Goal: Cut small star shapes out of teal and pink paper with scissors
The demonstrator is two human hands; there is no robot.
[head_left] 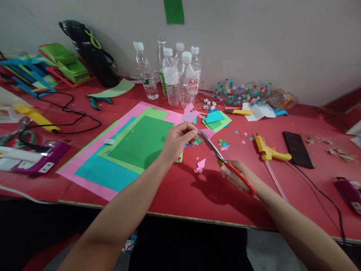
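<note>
My right hand (235, 175) grips a pair of scissors (213, 147) with orange-red handles, its blades aimed up and left. Close to the blade tips, my left hand (180, 139) is closed in a pinch; whatever sits between its fingertips is too small to make out. Pink paper shows just behind the blades, but I cannot tell whether the fingers touch it. Below the hands lie pink paper scraps (200, 165). Small cut paper stars (223, 144) are heaped to the right of the blades. Under my left wrist spreads a stack of coloured sheets, with a dark green sheet (143, 141) on top.
Several plastic bottles (171, 77) stand against the wall, beside a container of coloured stars (242, 92). On the right are a yellow glue gun (266, 149) and a black phone (298, 149). A yellow cutter (242, 112), purple device (46, 158) and black flask (96, 56) also occupy the table.
</note>
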